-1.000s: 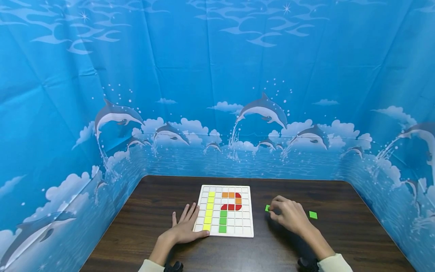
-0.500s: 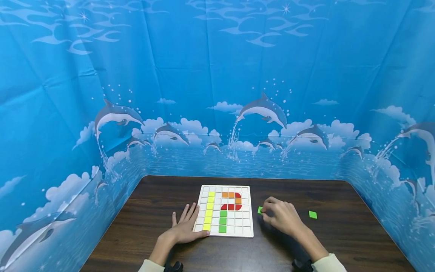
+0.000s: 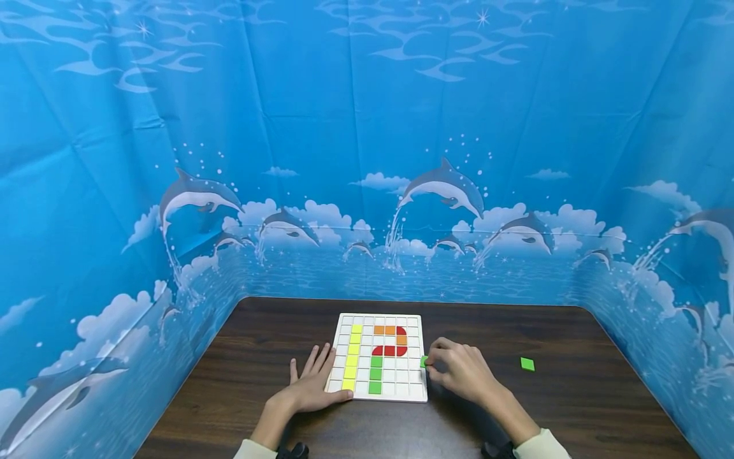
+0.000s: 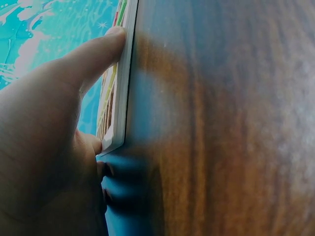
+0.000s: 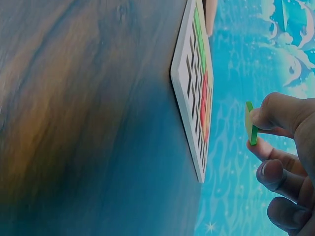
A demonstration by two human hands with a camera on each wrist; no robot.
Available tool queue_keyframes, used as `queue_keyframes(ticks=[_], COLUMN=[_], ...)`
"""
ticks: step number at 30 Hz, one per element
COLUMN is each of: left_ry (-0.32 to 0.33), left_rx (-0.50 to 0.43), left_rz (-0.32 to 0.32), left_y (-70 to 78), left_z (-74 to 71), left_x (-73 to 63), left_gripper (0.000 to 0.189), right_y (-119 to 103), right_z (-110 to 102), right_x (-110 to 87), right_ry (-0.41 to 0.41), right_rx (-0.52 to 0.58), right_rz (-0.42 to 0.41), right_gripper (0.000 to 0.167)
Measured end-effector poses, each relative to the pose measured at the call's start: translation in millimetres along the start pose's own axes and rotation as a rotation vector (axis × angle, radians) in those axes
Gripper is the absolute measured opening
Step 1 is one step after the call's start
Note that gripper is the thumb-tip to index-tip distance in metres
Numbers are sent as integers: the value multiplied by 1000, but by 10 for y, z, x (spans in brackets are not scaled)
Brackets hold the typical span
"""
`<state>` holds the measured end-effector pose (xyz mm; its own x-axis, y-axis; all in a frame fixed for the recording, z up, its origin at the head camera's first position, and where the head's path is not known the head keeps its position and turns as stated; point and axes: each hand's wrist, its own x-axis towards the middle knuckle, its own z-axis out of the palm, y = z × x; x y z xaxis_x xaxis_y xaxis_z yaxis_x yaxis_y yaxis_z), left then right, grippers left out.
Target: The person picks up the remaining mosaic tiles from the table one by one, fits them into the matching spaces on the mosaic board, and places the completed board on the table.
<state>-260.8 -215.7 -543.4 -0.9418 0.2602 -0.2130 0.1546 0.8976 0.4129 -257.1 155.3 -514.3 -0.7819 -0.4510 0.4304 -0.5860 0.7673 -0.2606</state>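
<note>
A white grid board (image 3: 411, 376) lies on the dark wooden table. In its cells sit a column of yellow square tiles (image 3: 352, 361), a short column of green tiles (image 3: 375, 375), and red (image 3: 390, 350) and orange (image 3: 385, 330) tiles forming a hooked shape. My left hand (image 3: 311, 385) rests flat at the board's left edge, fingers spread, thumb at the near left corner. At the board's right edge, my right hand (image 3: 463, 370) pinches a green square tile (image 5: 251, 124) between thumb and fingers, off the table in the right wrist view.
Another green tile (image 3: 527, 364) lies on the table (image 3: 573, 408) right of my right hand. A blue curtain (image 3: 355, 127) printed with dolphins encloses the table's back and sides.
My right hand has moved left with the green tile, from the table beside the board to the board's right edge. The left hand and board have stayed put.
</note>
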Motion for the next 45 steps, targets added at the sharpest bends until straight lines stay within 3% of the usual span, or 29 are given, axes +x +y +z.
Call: queue_keyframes(ticks=[7, 14, 25, 45], left_ry=[8, 7, 36, 22], left_rx=[-40, -17, -51, -58], left_rz=[20, 6, 40, 50], left_y=[-17, 15, -125, -5], left_z=[32, -2, 128, 22], left_x=[22, -3, 80, -18], left_gripper=[119, 117, 124, 121], right_y=[-106, -198, -303, -435], right_z=[65, 111, 186, 357], right_x=[49, 90, 138, 196], right_ry=[-10, -9, -23, -115], right_rx=[-9, -5, 6, 31], right_rz=[-38, -65, -93, -128], right_gripper=[6, 8, 7, 5])
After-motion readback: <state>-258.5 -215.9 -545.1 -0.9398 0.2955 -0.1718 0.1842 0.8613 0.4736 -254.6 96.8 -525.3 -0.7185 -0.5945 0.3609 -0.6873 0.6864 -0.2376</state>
